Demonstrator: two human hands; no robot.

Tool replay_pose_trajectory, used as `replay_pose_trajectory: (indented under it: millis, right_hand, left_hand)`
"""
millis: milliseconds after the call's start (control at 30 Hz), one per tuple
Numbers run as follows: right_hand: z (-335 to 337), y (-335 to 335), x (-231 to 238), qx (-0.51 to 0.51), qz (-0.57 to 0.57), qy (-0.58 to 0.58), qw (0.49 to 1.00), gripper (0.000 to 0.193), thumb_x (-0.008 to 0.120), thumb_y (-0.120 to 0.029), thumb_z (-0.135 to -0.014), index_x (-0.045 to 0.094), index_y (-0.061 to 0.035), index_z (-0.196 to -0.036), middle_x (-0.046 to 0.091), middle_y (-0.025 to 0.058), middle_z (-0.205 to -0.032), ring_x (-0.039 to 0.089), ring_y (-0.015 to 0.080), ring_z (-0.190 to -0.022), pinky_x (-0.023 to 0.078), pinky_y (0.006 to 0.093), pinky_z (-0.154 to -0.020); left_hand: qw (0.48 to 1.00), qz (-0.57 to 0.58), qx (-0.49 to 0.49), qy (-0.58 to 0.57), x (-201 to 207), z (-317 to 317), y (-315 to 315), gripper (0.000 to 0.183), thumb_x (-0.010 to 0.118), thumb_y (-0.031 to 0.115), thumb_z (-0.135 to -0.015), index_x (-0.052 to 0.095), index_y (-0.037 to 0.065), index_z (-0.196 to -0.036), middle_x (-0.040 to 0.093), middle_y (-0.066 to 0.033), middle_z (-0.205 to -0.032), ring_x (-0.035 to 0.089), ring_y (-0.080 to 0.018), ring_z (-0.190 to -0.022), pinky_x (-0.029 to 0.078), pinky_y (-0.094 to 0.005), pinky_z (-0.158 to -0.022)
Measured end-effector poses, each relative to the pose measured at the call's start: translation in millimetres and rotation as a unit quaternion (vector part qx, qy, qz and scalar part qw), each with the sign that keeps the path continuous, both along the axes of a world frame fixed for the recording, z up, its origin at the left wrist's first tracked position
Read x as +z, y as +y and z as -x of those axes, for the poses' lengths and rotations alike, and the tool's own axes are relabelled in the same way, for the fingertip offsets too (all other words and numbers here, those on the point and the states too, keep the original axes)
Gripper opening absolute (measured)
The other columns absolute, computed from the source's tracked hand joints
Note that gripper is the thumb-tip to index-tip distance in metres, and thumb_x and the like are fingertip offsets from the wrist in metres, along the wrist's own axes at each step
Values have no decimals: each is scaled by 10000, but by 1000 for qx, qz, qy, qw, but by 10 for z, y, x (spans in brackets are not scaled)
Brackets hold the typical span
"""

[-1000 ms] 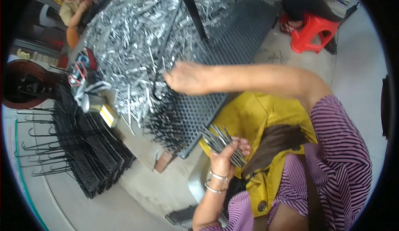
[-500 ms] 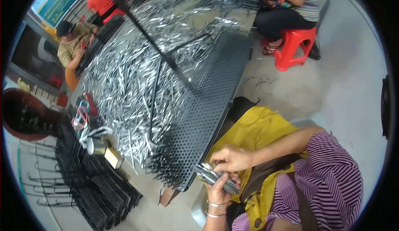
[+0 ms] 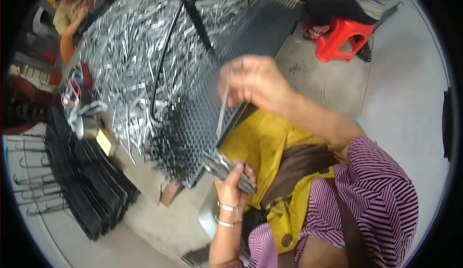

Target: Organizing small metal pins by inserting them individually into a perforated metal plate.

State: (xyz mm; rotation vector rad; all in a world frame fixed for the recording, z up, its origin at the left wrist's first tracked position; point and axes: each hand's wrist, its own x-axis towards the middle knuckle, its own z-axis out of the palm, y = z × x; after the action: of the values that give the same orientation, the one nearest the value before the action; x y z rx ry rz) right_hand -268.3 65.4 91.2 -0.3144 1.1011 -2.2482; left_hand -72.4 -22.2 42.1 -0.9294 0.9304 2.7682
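My left hand (image 3: 234, 178), with bracelets on its wrist, is wrapped round a bundle of thin grey metal strips (image 3: 215, 165) at the near edge of a black perforated rack (image 3: 260, 31). Raised over that edge, my right hand (image 3: 253, 82) is blurred by motion. A single slim metal strip (image 3: 223, 116) hangs down from its fingers, slanting toward the bundle. Many dark pieces (image 3: 166, 157) stand upright in the holes at the rack's near left end.
Loose shiny strips (image 3: 130, 70) cover the table left of the rack. Stacked black racks with hooks (image 3: 87, 186) stand at lower left. A yellow box (image 3: 106, 141) lies near the table's corner. One person sits on a red stool (image 3: 340, 41), another works at far left.
My right hand has lifted away from the bundle, up and forward over the rack, with one strip in its fingers. My left hand still holds the bundle. The view has shifted.
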Motion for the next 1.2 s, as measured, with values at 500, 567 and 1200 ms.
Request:
replay_pose_trajectory:
  millis: [500,567,1200]
  right_hand:
    - [87,-705,-192,-135,-126,437,880,126,560,-9,-790,586,32,-906,628,66,-771,600,80,-668,497,181,-581]
    - [129,-754,-238,-140,-150,491,847,133,573,-11,-781,589,25,-907,628,59,-769,598,74,-671,495,178,-586]
    - [-302,-486,-304,12,-302,631,715,206,615,-138,-739,575,33,-846,581,154,-648,572,268,-546,451,337,-511]
  left_hand:
    - [1000,-12,-10,4,95,-51,30,145,584,105,-793,535,-10,-868,514,-87,-602,468,-157,-449,383,-257,-403]
    - [1000,-17,-10,8,90,-41,30,146,585,104,-792,536,-10,-869,513,-86,-601,468,-157,-448,383,-257,-402]
    - [996,-82,-5,30,28,-29,-34,166,583,128,-788,545,4,-891,508,-81,-608,452,-158,-439,365,-259,-389]
